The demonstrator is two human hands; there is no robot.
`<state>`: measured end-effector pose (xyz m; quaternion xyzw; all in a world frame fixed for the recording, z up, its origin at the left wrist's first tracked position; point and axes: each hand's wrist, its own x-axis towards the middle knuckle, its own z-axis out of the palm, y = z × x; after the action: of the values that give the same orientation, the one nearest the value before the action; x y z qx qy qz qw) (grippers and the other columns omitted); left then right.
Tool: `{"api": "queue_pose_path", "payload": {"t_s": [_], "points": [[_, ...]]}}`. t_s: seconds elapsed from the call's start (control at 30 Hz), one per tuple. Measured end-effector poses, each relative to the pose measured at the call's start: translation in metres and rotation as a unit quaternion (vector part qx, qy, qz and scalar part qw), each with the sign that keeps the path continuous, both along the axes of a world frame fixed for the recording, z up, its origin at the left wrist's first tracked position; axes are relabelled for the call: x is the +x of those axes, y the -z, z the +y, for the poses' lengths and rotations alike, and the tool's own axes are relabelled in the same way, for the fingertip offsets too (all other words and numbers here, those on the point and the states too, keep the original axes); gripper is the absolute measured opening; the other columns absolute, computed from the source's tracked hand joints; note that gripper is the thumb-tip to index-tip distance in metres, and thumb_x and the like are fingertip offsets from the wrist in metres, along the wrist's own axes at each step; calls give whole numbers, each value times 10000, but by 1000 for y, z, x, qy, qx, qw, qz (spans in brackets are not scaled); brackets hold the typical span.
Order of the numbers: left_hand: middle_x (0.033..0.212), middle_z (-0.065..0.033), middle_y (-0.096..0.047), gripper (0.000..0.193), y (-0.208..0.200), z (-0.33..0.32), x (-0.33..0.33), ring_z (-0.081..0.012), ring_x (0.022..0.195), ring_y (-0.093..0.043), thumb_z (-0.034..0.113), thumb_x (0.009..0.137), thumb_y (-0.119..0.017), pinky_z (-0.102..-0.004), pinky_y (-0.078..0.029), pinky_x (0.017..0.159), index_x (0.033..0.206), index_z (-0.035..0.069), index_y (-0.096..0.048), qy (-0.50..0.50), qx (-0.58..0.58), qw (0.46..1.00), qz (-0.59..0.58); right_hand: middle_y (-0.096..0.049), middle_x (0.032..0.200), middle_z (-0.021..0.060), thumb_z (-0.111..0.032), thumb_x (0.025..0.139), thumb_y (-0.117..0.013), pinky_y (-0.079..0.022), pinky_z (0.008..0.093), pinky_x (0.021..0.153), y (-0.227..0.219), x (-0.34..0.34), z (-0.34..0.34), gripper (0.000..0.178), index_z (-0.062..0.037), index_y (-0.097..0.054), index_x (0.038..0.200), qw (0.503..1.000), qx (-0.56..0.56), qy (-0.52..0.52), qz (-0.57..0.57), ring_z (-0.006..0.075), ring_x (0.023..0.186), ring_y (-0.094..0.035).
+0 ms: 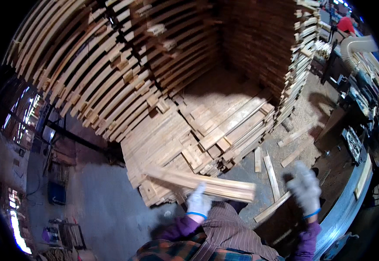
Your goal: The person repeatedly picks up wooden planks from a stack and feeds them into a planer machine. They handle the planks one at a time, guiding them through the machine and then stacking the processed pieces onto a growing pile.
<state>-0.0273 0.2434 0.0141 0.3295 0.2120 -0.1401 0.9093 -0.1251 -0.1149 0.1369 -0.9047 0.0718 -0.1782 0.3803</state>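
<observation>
My left hand (199, 202), in a white glove with a blue cuff, grips a small bundle of pale wooden slats (224, 186) near its middle, thumb against the near side. The bundle lies crosswise before my body, its blurred left end over the low pile of boards (154, 135). Apart from it, off to the right, my right hand (306, 189) in a matching glove hovers beside the metal machine bench (344, 217). Motion smears its fingers, so I cannot make out their shape or anything in them.
Tall stacks of slats (98, 78) rise at the left and back, with another stack (300, 65) at the right. Loose wood strips (271, 178) lie on the sawdust-strewn floor. A pale flexible hose (350, 52) and a person in red (346, 25) are at the far right.
</observation>
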Motion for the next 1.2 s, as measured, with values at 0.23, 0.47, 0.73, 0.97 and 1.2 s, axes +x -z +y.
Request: {"api": "queue_pose_path", "payload": {"t_s": [0.23, 0.47, 0.73, 0.97, 1.2], "points": [[1171, -95, -638, 353, -60, -154, -15, -218, 1092, -622, 111, 920, -602, -367, -473, 1006, 1256, 5, -572, 318, -69, 944, -55, -526, 1042, 183, -324, 714, -778, -492, 455, 726, -44, -31, 118, 645, -31, -522, 1228, 964, -190, -10, 186, 361, 882, -584], [1059, -117, -672, 290, 2, -312, -111, -161, 964, -659, 119, 943, -535, -287, -546, 827, 1180, -42, -581, 532, -416, 729, -109, -553, 1333, 252, -254, 819, -766, -443, 438, 1017, -15, -183, 114, 602, -5, -560, 1327, 933, -43, 356, -30, 409, 1220, -547], [929, -108, -692, 170, -15, -282, -166, -228, 793, -675, 119, 873, -680, -345, -582, 726, 1004, 12, -660, 632, -197, 749, 28, -545, 1374, 210, -215, 894, -664, -389, 446, 1085, 23, -293, 137, 511, -27, -547, 1355, 691, -343, 591, 235, 388, 1260, -513], [955, -97, -676, 271, 23, -224, -120, -189, 810, -658, 177, 915, -626, -332, -564, 710, 1132, 20, -582, 607, -65, 789, 64, -538, 1381, 222, -285, 1014, -478, -353, 406, 1111, 82, -357, -178, 425, -9, -574, 1322, 676, -350, 513, 397, 362, 1291, -486], [960, -79, -650, 437, -6, -301, -96, -153, 775, -639, 257, 942, -600, -319, -553, 647, 1277, 9, -470, 566, -47, 821, -66, -494, 1451, 160, -253, 1014, -479, -348, 370, 1102, 48, -263, -235, 460, -15, -492, 1408, 870, -63, 449, 195, 296, 1324, -462]]}}
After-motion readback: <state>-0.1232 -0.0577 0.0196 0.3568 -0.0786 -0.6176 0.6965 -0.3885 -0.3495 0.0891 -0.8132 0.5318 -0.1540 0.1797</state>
